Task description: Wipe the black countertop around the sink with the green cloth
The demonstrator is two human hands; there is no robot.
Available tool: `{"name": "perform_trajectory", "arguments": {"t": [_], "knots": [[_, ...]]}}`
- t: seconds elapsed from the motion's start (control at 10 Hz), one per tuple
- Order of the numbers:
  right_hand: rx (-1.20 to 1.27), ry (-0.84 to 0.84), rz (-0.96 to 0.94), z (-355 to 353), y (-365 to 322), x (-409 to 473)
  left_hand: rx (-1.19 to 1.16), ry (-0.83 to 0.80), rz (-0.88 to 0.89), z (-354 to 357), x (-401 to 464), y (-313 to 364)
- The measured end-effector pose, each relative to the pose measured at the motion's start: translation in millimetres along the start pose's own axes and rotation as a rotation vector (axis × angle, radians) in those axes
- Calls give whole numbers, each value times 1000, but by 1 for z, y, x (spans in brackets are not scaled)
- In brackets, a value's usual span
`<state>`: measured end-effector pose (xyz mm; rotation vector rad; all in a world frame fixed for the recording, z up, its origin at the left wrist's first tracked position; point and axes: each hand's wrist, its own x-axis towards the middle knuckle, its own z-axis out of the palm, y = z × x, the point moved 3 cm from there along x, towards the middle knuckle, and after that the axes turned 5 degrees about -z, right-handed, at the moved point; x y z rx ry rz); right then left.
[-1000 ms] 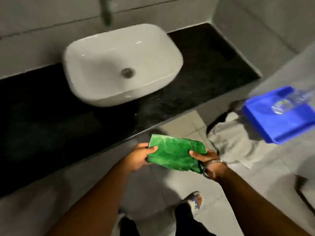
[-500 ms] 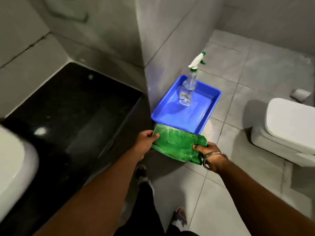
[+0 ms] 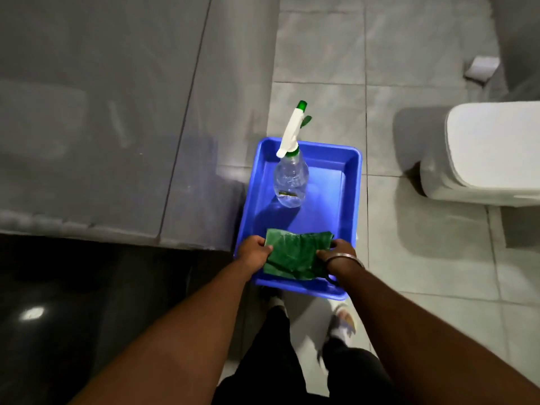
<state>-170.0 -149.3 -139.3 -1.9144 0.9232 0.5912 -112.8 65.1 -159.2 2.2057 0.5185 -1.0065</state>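
The green cloth [image 3: 295,254] is folded and held at both ends over the near end of a blue tray [image 3: 349,200] that stands on the floor. My left hand [image 3: 252,251] grips its left edge and my right hand [image 3: 339,257], with a metal bangle on the wrist, grips its right edge. A corner of the black countertop [image 3: 73,302] shows at the lower left. The sink is out of view.
A clear spray bottle [image 3: 290,176] with a white and green trigger head stands in the tray's far half. A grey wall panel [image 3: 117,112] rises to the left. A white toilet [image 3: 485,153] sits at the right on the grey tiled floor. My feet are below the tray.
The view has swung right, from the sink and counter to the floor. Both hands carried the cloth from in front of the counter to low over the blue tray.
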Motion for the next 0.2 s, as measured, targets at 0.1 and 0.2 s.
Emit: {"name": "perform_trajectory", "arguments": {"t": [0.1, 0.2], "knots": [[-201, -8, 82, -4, -3, 1, 237, 41, -23, -3, 1, 14], [-311, 37, -30, -21, -24, -4, 320, 94, 33, -19, -14, 38]]}}
